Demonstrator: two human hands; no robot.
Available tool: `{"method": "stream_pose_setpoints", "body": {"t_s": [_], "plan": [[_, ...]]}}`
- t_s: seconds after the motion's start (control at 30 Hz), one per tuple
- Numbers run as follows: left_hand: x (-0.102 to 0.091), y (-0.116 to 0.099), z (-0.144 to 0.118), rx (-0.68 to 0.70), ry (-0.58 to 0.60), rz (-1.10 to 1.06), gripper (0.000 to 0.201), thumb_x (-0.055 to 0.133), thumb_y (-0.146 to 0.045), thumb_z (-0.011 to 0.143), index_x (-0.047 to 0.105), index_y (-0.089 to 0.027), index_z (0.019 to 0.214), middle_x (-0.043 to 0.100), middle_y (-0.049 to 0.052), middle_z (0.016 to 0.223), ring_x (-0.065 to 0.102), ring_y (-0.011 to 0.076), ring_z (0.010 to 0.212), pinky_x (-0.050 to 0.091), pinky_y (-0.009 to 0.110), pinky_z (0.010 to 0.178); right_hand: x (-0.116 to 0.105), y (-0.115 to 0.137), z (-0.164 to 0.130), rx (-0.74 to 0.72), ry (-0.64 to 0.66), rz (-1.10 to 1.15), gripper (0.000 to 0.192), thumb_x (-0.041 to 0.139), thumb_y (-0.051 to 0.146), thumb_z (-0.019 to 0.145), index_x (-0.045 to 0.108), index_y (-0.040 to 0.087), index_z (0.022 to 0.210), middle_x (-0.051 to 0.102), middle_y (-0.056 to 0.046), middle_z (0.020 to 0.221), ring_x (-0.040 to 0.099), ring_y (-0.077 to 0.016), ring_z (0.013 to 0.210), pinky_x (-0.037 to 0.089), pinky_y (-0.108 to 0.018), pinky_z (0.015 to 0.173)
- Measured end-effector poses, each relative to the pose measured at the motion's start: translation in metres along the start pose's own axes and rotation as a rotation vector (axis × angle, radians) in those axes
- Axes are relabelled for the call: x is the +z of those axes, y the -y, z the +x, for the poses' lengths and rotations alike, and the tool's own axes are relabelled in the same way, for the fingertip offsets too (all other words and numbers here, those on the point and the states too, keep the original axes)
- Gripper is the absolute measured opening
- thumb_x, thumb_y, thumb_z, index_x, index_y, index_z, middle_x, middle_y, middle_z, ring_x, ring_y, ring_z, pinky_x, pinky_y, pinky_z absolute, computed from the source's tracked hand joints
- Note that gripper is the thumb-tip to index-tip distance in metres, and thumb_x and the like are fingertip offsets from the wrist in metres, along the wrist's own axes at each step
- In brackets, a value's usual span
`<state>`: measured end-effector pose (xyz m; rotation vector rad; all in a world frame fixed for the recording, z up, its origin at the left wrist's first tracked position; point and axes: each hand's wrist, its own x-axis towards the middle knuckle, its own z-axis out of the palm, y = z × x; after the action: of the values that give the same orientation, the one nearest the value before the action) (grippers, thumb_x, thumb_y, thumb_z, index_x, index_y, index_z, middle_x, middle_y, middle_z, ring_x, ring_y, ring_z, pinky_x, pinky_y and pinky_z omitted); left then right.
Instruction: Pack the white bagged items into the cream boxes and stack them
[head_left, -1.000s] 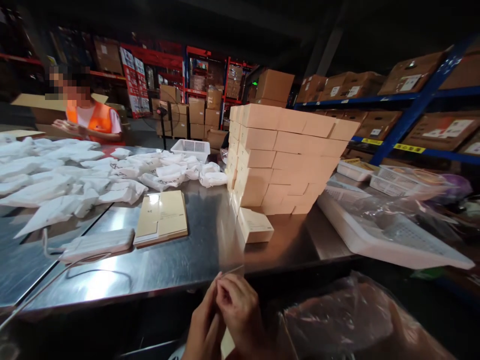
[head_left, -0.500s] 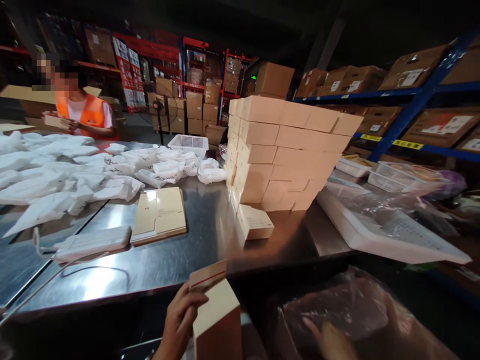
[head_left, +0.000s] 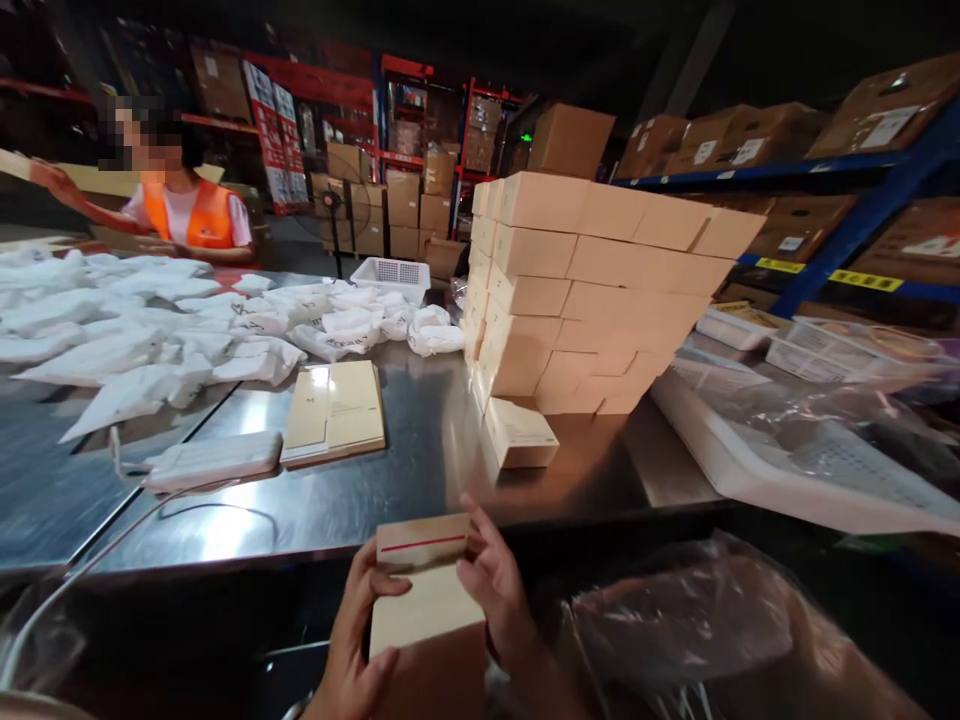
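A small tan cardboard box [head_left: 427, 610] is at the near edge of the table, its top flap [head_left: 424, 540] raised and marked with a red strip. My left hand [head_left: 364, 610] grips the box's left side, fingers curled over the edge and thumb low on the front. At the right edge of the flap, my right hand [head_left: 495, 585] holds the box with its thumb against the corner, the index finger stretched upward. Beyond my hands, a single closed box [head_left: 521, 435] stands in front of a tall stack of like boxes [head_left: 592, 290].
Flattened cartons [head_left: 334, 410] lie on the metal table [head_left: 427, 450], beside a white power strip [head_left: 214, 460] with a cable. White bags [head_left: 150, 330] cover the left side. White trays [head_left: 825, 470] and clear plastic [head_left: 690, 610] are right. A person in an orange vest [head_left: 187, 215] stands across.
My right hand has come from the clear plastic on the right to the box's flap. The flap now faces me more squarely. The person opposite has stretched an arm out left.
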<state>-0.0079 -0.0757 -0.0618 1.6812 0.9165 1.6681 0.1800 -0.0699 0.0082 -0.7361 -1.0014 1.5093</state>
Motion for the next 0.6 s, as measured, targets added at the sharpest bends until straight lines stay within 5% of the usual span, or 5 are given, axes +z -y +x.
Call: {"method": "stream_pose_setpoints", "body": {"t_s": [0.13, 0.3, 0.4, 0.6], "plan": [[0.006, -0.008, -0.004, -0.003, -0.068, -0.123, 0.028, 0.067, -0.052, 0.086, 0.061, -0.026, 0.094, 0.055, 0.007, 0.13, 0.06, 0.027, 0.119, 0.053, 0.035, 0.096, -0.017, -0.022, -0.016, -0.112, 0.126, -0.144, 0.107, 0.086, 0.068, 0.057, 0.041, 0.029, 0.146, 0.064, -0.012, 0.128, 0.067, -0.0317, 0.11, 0.052, -0.045, 0.095], [0.006, -0.026, 0.01, 0.07, 0.082, -0.181, 0.031, 0.056, -0.046, 0.096, 0.052, -0.029, 0.12, 0.058, 0.004, 0.105, 0.061, 0.0217, 0.105, 0.055, 0.033, 0.093, -0.026, -0.031, -0.018, -0.445, 0.07, -0.519, 0.062, 0.073, 0.07, 0.073, 0.066, 0.025, 0.115, 0.071, -0.009, 0.105, 0.068, -0.0281, 0.094, 0.056, -0.039, 0.082], [0.003, -0.032, 0.014, 0.114, 0.228, -0.032, 0.031, 0.049, -0.049, 0.099, 0.063, -0.026, 0.115, 0.056, 0.006, 0.11, 0.057, 0.0226, 0.107, 0.054, 0.031, 0.089, -0.021, -0.024, -0.018, -0.585, 0.104, -0.626, 0.053, 0.064, 0.066, 0.084, 0.064, 0.028, 0.12, 0.071, -0.009, 0.105, 0.069, -0.0282, 0.093, 0.058, -0.04, 0.079], [0.005, -0.04, 0.015, 0.139, 0.243, -0.038, 0.021, 0.054, -0.042, 0.098, 0.068, -0.027, 0.101, 0.051, 0.002, 0.094, 0.055, 0.0197, 0.093, 0.053, 0.028, 0.08, -0.008, -0.016, -0.022, -0.78, 0.07, -0.659, 0.032, 0.057, 0.054, 0.093, 0.067, 0.025, 0.104, 0.074, -0.008, 0.09, 0.071, -0.0266, 0.088, 0.06, -0.046, 0.083]]}}
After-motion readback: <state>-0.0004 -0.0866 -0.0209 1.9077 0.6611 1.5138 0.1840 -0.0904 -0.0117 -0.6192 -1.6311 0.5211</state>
